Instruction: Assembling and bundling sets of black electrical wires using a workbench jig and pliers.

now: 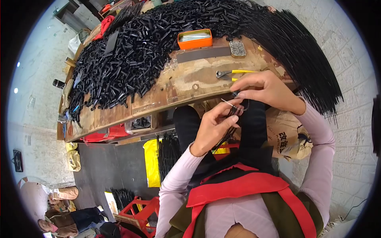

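"Black rods (228, 137) filled the left hand (214, 126)?" the first asked.

"Yes, its fingers closed around them, above the lap (254, 127), just off the near edge of the table (186, 81). The right hand's (265, 92) thumb and forefinger were close together near the rods' upper ends; whether they clamped anything, nobody could tell."

"What did good work need?"

"Probably a steady left grip near those ends, the right fingertips free, the thin pale stick (227, 102) kept unbent."

"And the count?"

"One pair of yellow-handled pliers (243, 71), one orange tin (195, 44), one small tin (238, 56), one grey bar (203, 54). The held rods were too hidden to count, the heaped black tubes (131, 55) too many."
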`<move>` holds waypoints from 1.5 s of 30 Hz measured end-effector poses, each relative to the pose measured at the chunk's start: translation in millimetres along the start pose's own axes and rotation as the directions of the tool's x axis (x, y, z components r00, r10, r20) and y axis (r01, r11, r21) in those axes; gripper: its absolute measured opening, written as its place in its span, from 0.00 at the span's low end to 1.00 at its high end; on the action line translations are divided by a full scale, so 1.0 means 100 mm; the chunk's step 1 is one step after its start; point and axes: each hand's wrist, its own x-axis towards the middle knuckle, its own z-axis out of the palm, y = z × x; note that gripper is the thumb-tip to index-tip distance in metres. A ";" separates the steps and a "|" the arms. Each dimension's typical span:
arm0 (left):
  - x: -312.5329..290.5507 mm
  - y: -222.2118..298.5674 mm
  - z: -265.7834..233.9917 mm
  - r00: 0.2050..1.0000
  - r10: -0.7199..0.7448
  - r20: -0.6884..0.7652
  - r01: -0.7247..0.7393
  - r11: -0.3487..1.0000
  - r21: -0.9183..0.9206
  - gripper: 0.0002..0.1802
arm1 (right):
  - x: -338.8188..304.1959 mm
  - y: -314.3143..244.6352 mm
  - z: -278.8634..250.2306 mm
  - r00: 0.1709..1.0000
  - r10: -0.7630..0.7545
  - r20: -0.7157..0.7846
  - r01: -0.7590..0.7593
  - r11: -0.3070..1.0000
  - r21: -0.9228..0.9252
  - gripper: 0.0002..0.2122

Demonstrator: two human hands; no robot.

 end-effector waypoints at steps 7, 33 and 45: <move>-0.20 0.00 0.06 1.000 -0.003 -0.006 0.002 0.997 -0.083 0.20 | -0.20 -0.04 0.11 0.998 0.063 0.026 -0.067 0.974 0.217 0.08; -0.46 0.10 0.22 0.978 0.142 -0.150 -0.144 0.990 -0.003 0.08 | -0.35 -0.18 0.45 0.994 -0.111 -0.009 0.110 0.969 0.221 0.05; -0.45 0.06 0.26 0.972 0.134 -0.195 -0.167 0.972 -0.165 0.08 | -0.42 -0.01 0.48 0.945 -0.300 -0.130 0.311 0.947 0.074 0.10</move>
